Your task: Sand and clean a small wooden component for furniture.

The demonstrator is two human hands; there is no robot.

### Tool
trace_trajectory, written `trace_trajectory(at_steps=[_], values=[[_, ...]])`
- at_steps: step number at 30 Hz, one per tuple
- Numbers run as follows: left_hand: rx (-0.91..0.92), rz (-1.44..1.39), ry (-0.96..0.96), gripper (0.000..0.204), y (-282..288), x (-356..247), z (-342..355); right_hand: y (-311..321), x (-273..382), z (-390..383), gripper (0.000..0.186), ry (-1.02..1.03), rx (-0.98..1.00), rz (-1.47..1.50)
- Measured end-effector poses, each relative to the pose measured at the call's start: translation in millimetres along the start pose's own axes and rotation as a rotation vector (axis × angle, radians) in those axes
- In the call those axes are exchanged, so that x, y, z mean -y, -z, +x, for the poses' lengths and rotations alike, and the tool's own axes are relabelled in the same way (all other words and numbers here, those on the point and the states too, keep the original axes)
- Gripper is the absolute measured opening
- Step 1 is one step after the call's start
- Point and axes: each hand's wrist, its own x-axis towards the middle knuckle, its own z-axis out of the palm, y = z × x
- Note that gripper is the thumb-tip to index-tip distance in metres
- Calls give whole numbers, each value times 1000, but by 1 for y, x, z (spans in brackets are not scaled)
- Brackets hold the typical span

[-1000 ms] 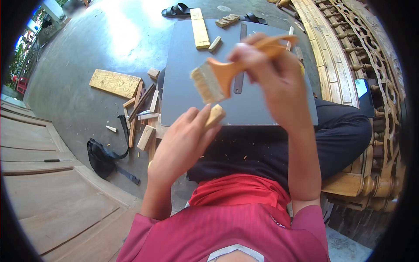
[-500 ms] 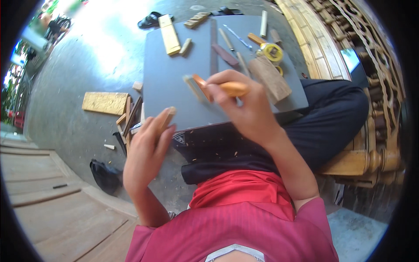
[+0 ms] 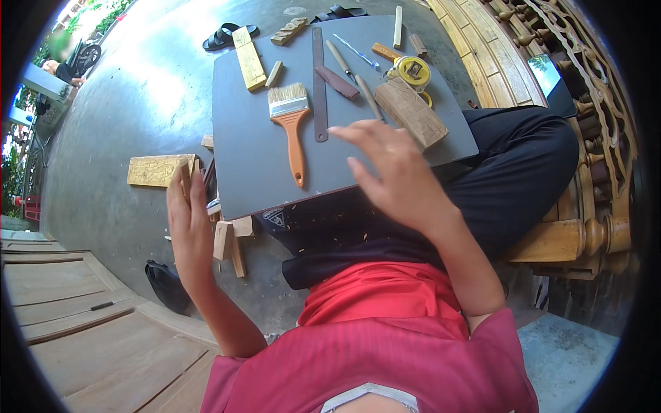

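Note:
Over the left side of the low grey tabletop [image 3: 237, 158], my left hand [image 3: 194, 237] is raised with a small strip of wood [image 3: 185, 180] held between its fingers. A flat paintbrush [image 3: 295, 141] with an orange handle and pale bristles lies on the tabletop, its bristles pointing away from me. My right hand [image 3: 399, 168] hovers to the right of the brush, fingers apart and nothing in them. Just past its fingertips lies a dark flat metal strip [image 3: 319, 89] with a hole at its near end.
On the tabletop's right are a brown wooden block [image 3: 412, 113], a yellow roll [image 3: 413, 71], thin tools and a pen [image 3: 354, 51]. A yellowish wooden piece [image 3: 249, 60] lies far left. Wood offcuts [image 3: 224, 239] and a carved board [image 3: 155, 171] lie on the floor.
My right hand has let go of the paintbrush, which now lies on the tabletop. My left hand has moved left with the wooden strip.

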Motion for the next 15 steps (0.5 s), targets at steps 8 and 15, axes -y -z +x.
trace_trajectory(at_steps=[8, 15], values=[[30, 449, 216, 71, -20, 122, 33, 46, -41, -29, 43, -308, -214, -359], [-11, 576, 186, 80, -34, 138, 31, 51, -49, -41, 51, -441, -162, -394]])
